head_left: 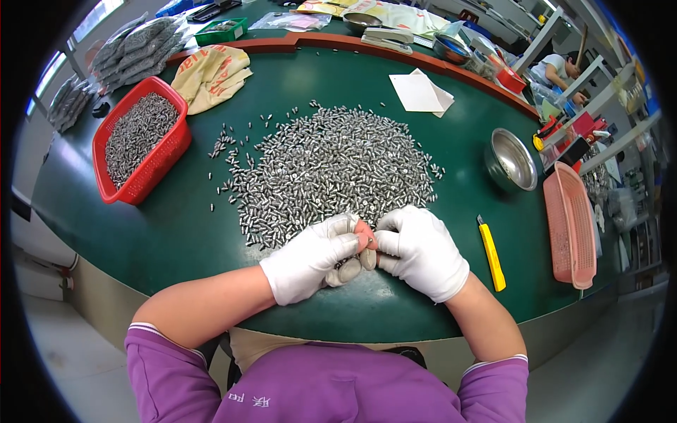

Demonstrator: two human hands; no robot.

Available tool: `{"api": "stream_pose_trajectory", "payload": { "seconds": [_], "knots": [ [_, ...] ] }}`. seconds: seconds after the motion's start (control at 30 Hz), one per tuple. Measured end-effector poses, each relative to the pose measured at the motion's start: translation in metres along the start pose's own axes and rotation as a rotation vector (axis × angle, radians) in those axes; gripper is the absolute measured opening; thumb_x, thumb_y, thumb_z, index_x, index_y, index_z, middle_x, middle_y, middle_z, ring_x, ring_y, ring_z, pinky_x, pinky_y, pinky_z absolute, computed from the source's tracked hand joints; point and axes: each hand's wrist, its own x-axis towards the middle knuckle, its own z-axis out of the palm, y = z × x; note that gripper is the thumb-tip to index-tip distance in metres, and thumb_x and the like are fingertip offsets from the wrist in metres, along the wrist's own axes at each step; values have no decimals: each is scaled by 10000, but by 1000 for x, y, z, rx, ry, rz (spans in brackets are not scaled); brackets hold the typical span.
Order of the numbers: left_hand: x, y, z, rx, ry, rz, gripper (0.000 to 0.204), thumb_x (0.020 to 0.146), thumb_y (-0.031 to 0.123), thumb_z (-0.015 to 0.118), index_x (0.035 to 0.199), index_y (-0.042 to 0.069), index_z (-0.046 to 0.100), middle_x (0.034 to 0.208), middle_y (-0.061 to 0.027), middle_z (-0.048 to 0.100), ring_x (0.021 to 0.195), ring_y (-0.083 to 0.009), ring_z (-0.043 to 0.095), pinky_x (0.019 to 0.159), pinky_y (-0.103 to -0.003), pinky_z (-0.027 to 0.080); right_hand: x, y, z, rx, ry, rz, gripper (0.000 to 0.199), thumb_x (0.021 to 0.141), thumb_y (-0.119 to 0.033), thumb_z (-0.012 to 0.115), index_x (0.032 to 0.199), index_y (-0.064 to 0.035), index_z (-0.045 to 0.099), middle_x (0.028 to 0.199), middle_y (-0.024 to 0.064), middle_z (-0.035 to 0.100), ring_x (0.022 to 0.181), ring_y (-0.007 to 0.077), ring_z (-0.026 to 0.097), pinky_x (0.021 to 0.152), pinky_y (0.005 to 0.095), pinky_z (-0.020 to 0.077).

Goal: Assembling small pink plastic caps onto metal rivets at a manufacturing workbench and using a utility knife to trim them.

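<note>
A big heap of small grey metal parts [331, 166] is spread over the green table [176, 233]. Both my hands wear white gloves with some fingertips cut off. My left hand [314, 257] and my right hand [419, 250] meet at the near edge of the heap, fingertips touching. They pinch something very small between them; I cannot make out what it is. My bare forearms come in from below, out of purple sleeves.
A red basket [173, 151] full of the same parts stands at the left. A steel bowl [511, 161], a pink basket [571, 225] and a yellow utility knife [491, 254] lie to the right. White paper [419, 93] and a beige cloth bag [211, 74] lie farther back. Another person [560, 70] works at the far right.
</note>
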Motion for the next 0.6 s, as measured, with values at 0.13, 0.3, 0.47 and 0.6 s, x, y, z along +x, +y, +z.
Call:
{"api": "stream_pose_trajectory", "payload": {
  "seconds": [0.13,0.3,0.47,0.6],
  "knots": [
    [0,-1,-2,26,-2,10,206,948,289,565,974,85,558,825,-38,584,527,-50,373,466,-184,296,2,-3,-2,-40,-34,-14,180,706,-216,719,842,-122,650,809,44,587,759,260,582,658,386,490],
    [-4,2,-1,7,-13,6,230,936,307,575,997,87,548,869,-45,584,557,-61,385,501,-191,302,0,-2,2,-32,115,100,179,715,-202,716,861,-124,647,817,59,583,777,257,582,678,379,488],
    [-4,4,2,10,-35,27,212,923,250,607,1034,85,530,893,-39,580,576,-52,385,512,-187,295,-2,-3,-7,308,203,247,144,729,-115,733,848,-76,661,799,64,579,715,232,581,625,337,483],
    [-3,3,3,60,-14,-8,222,912,203,631,1060,78,521,895,-30,574,584,-39,388,508,-177,292,-3,-7,-4,557,197,254,123,772,-96,734,872,-73,666,825,58,579,699,183,570,614,293,470]
  ]
}}
